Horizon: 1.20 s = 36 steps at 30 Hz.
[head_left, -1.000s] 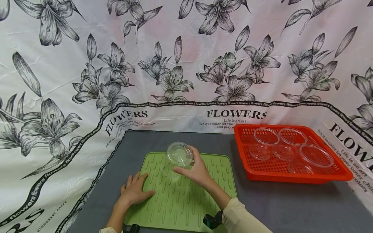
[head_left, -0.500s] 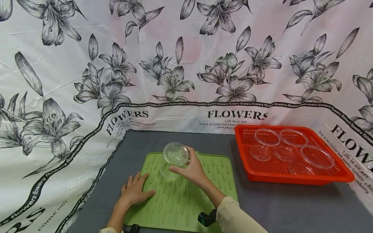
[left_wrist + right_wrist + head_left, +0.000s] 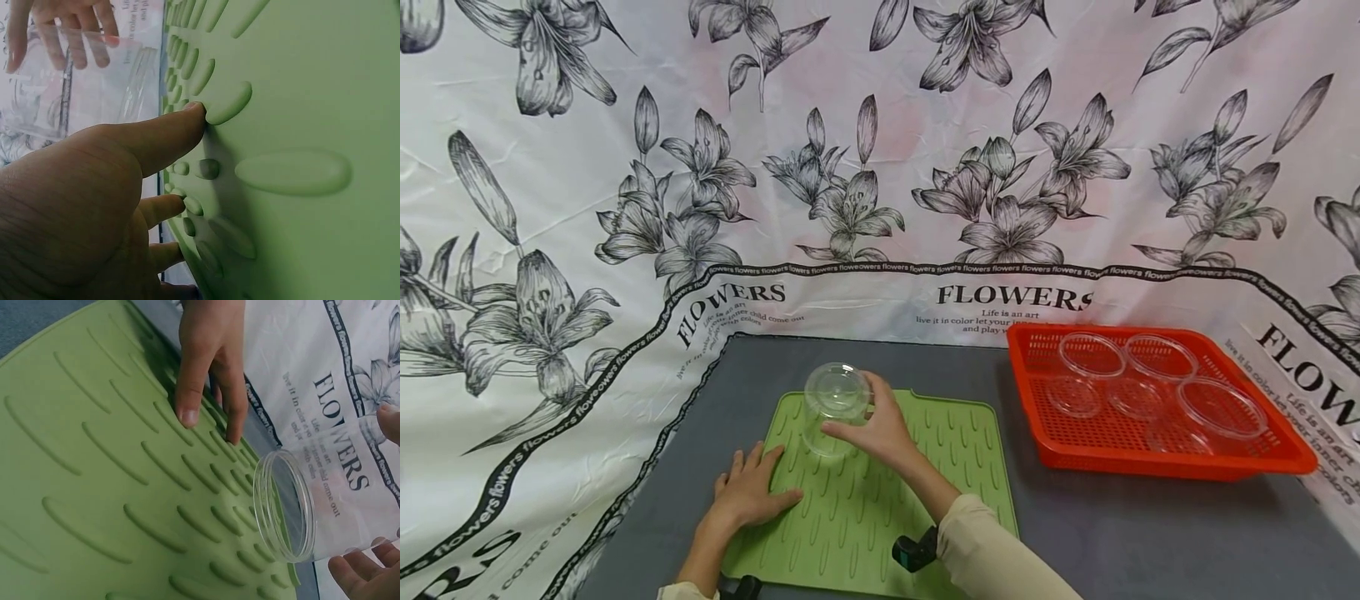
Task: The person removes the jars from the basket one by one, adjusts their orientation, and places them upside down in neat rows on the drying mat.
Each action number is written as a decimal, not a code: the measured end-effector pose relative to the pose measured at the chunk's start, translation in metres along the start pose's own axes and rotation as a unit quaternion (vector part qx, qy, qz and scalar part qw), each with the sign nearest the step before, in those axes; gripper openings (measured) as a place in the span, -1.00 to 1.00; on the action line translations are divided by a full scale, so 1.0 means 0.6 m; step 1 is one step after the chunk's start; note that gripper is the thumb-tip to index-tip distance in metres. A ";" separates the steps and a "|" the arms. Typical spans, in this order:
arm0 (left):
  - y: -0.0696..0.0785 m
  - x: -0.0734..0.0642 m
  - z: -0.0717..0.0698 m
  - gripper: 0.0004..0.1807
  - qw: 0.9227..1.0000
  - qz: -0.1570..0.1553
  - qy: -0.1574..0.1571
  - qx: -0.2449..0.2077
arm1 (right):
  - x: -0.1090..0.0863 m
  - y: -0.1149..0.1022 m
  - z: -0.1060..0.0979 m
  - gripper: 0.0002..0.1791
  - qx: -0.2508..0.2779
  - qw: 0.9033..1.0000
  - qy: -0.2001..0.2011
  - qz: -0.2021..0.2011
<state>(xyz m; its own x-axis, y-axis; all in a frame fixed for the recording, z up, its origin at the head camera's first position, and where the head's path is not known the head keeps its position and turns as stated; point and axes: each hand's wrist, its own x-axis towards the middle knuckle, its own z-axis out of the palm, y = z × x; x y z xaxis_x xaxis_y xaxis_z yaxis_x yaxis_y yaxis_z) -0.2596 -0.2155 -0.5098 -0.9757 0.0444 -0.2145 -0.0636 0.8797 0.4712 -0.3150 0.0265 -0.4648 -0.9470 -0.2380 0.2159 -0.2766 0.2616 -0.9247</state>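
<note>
My right hand [image 3: 883, 429] grips a clear plastic jar [image 3: 829, 429] by its side, thumb and fingers around it, over the far left part of a green ridged mat [image 3: 880, 517]. The jar is upside down. In the right wrist view the threaded rim of the jar [image 3: 284, 506] faces the mat, close over its ridges. My left hand [image 3: 748, 492] rests on the left edge of the mat with fingers spread. In the left wrist view the thumb of that left hand [image 3: 125, 147] touches a ridge.
A red perforated basket [image 3: 1150, 467] stands on the grey table [image 3: 1090, 533] to the right of the mat, with three clear jars inside, rims up. Behind the table hangs a white cloth [image 3: 865, 308] with flower prints.
My right hand has moved left with the jar, nearer the far left corner of the mat. The left hand stays in place on the mat.
</note>
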 end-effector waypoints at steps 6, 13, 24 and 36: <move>0.013 -0.009 -0.008 0.01 1.000 -0.001 -0.005 -0.002 | 0.010 0.002 0.009 0.13 -0.010 1.000 0.005 -0.005; 0.006 -0.005 -0.005 0.03 1.000 -0.002 -0.005 0.000 | 0.015 -0.001 0.020 0.14 -0.007 1.000 -0.004 0.004; 0.013 -0.010 -0.010 0.00 1.000 0.002 0.000 -0.005 | 0.025 -0.002 0.038 0.13 -0.002 1.000 -0.018 0.007; 0.007 -0.007 -0.005 0.03 1.000 0.002 0.003 -0.008 | 0.034 -0.009 0.057 0.15 -0.037 0.999 -0.015 0.015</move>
<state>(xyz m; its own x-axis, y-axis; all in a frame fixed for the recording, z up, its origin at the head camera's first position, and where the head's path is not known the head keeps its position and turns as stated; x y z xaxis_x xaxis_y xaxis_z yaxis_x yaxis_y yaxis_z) -0.2561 -0.2133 -0.5045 -0.9771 0.0453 -0.2081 -0.0631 0.8717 0.4860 -0.3270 -0.0118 -0.4663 -0.9501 -0.2565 0.1773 -0.2600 0.3376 -0.9047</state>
